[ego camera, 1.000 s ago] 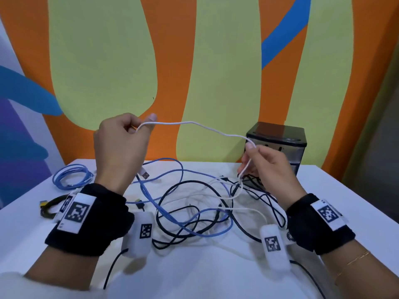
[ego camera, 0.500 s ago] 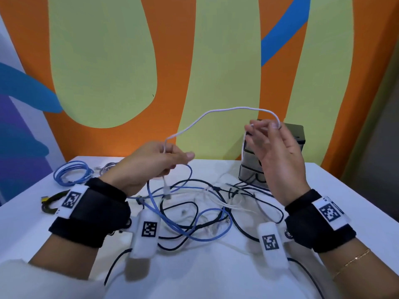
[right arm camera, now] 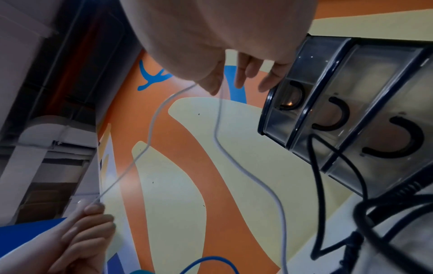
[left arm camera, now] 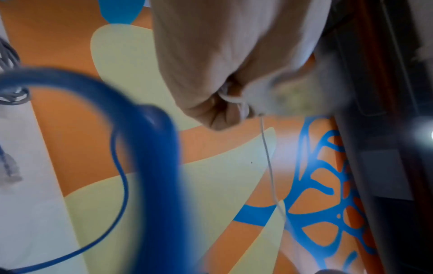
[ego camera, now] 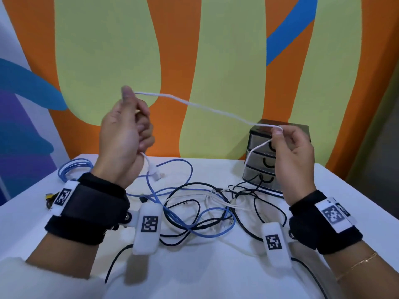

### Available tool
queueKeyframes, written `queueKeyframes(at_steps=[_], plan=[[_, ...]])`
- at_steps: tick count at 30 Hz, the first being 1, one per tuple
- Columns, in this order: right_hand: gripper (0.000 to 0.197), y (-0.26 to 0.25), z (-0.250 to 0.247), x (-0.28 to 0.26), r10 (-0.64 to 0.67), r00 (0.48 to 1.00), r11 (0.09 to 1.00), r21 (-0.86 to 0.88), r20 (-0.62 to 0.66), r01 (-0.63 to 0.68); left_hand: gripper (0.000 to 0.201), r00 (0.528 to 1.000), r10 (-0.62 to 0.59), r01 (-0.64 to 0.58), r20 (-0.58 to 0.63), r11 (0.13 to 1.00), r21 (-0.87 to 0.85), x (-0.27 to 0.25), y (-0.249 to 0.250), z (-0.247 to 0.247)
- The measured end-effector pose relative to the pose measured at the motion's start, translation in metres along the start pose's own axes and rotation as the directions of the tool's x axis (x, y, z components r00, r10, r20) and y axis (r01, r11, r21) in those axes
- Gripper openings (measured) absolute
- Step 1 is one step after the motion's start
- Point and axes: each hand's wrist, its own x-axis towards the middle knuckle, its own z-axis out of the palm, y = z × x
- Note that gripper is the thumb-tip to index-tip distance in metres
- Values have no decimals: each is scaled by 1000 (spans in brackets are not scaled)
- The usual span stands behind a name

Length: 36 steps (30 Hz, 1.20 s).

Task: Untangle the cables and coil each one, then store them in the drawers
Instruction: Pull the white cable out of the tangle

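A small black drawer unit [ego camera: 262, 160] stands at the far right of the white table [ego camera: 194, 277], against the painted wall. Its three translucent drawers, each with a dark curved handle, are pushed shut; through the clouded fronts nothing can be made out inside them.

The left hand [ego camera: 123, 137] is raised above the table with its fingers curled, thumb pointing up. It pinches a thin white cable [ego camera: 207, 107] at the thumb tip, and the cable's short end hangs below the fist, ending in a white connector [ego camera: 155, 172] that dangles just above the table. In the left wrist view the same cable shows wrapped inside the closed fingers.

The right hand [ego camera: 291, 152] is held in front of the drawer unit. Its thumb and forefinger pinch the white cable, while the other fingers are loosely bent. Between the two hands the cable stretches nearly taut, sloping down from left to right. Past the right hand it bends over the fingertip and drops to the table.

There it joins a tangle [ego camera: 205, 212] of black, blue and white cables lying between the wrists. A black cable [right arm camera: 318, 176] from the heap runs up against the bottom drawer. A coiled blue cable [ego camera: 73, 169] lies apart at the table's far left.
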Motion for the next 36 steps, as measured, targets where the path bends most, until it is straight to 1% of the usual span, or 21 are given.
queueKeyframes(at_steps=[3, 5, 8, 11, 12, 14, 16, 17, 18, 19, 20, 21, 22, 23, 25, 26, 28, 30, 32, 34, 36], plan=[[11, 0, 1, -1, 43, 999, 995, 87, 34, -46, 47, 986, 109, -112, -126, 994, -16, 2, 3, -4], [13, -6, 4, -5, 52, 996, 986, 155, 75, -64, 47, 968, 135, -137, -210, 991, 6, 0, 3, -4], [11, -18, 6, -10, 78, 977, 923, 356, 199, -146, 42, 960, 88, -66, -265, 994, 91, 2, 4, -8], [12, -26, 4, -13, 43, 950, 905, 391, 310, -169, 16, 968, 71, 18, -241, 937, 350, 9, -1, -15], [13, -28, 5, -15, 24, 940, 915, 370, 341, -158, 7, 972, 103, 2, -212, 896, 444, 9, -3, -15], [15, -29, 9, -20, 1, 918, 938, 317, 396, -137, 23, 982, 159, -55, -99, 751, 658, 7, -7, -13], [18, -28, 11, -23, -19, 899, 960, 260, 438, -107, 30, 982, 188, -113, 22, 491, 864, 1, -9, -7], [18, -28, 12, -23, -33, 891, 971, 226, 453, -80, 34, 978, 199, -139, 61, 406, 903, -3, -7, -2], [18, -28, 12, -24, -45, 884, 982, 183, 465, -47, 39, 974, 206, -174, 96, 402, 899, -7, -5, 1], [18, -28, 13, -24, -49, 879, 991, 134, 474, -17, 45, 971, 195, -218, 138, 483, 848, -9, -3, 4], [17, -26, 13, -25, -46, 877, 996, 92, 479, 2, 46, 972, 154, -235, 177, 601, 764, -12, -2, 8], [17, -26, 13, -25, -38, 874, 998, 60, 484, 10, 42, 969, 92, -229, 231, 693, 683, -16, -1, 13], [16, -25, 13, -25, -30, 873, 999, 35, 487, 14, 32, 958, 23, -212, 287, 730, 649, -20, 0, 18], [16, -24, 12, -26, -25, 870, 1000, 18, 492, 18, 23, 935, -58, -199, 349, 730, 653, -27, 1, 24], [16, -24, 12, -26, -25, 867, 999, -15, 498, 37, 42, 874, -183, -211, 449, 691, 691, -38, 0, 32], [15, -25, 12, -26, -31, 865, 998, -27, 501, 51, 48, 846, -221, -229, 486, 671, 705, -42, -3, 34], [13, -27, 12, -28, -43, 854, 997, -32, 519, 69, 42, 796, -257, -270, 547, 659, 702, -46, -6, 35], [9, -28, 11, -29, -46, 840, 997, -22, 540, 69, 30, 791, -215, -277, 573, 708, 649, -43, -8, 34], [10, -25, 11, -28, -39, 831, 998, -21, 555, 61, 30, 836, -81, -278, 542, 790, 546, -37, -8, 31], [15, -18, 11, -26, -1, 826, 1000, -19, 563, 14, 30, 880, 84, -319, 467, 833, 452, -30, -4, 29], [20, -11, 10, -22, 53, 832, 999, -38, 552, -39, 30, 926, 221, -324, 307, 883, 341, -20, -1, 23]])
